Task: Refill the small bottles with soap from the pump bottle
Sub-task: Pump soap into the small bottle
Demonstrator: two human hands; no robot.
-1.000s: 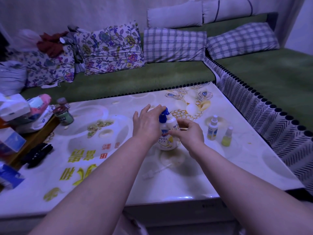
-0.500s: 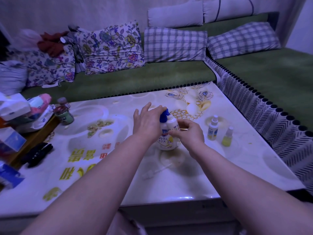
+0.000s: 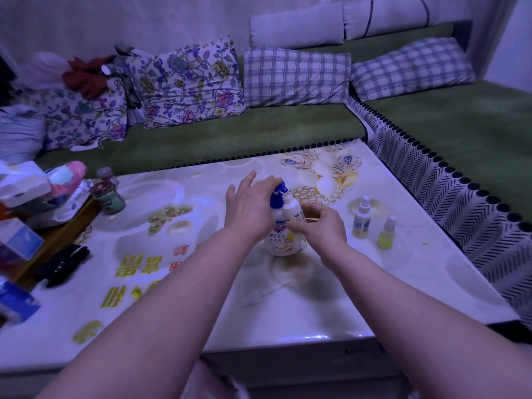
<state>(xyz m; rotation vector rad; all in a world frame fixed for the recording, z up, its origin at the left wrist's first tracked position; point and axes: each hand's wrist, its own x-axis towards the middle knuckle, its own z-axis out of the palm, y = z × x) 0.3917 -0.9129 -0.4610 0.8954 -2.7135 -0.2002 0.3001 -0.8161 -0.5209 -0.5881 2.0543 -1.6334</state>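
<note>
A white pump bottle [image 3: 278, 239] with a blue pump head [image 3: 278, 193] stands mid-table. My left hand [image 3: 250, 208] rests on the pump head, fingers spread over it. My right hand [image 3: 319, 227] holds a small white bottle [image 3: 292, 210] upright against the pump's spout. To the right stand two more small bottles: a white one [image 3: 360, 218] with a spray cap and a yellow-green one [image 3: 385, 233]. A clear spray cap with its tube [image 3: 266, 292] lies on the table in front of the pump bottle.
The table [image 3: 374, 298] is white with printed patterns. At its left side stand a green jar [image 3: 110, 197], a black object [image 3: 64, 263], tissue packs [image 3: 26, 185] and boxes [image 3: 15, 243]. A green sofa with cushions [image 3: 296, 77] wraps the far and right sides.
Both hands stay on the pump bottle and the small bottle. The view has barely shifted; no clear movement shows.
</note>
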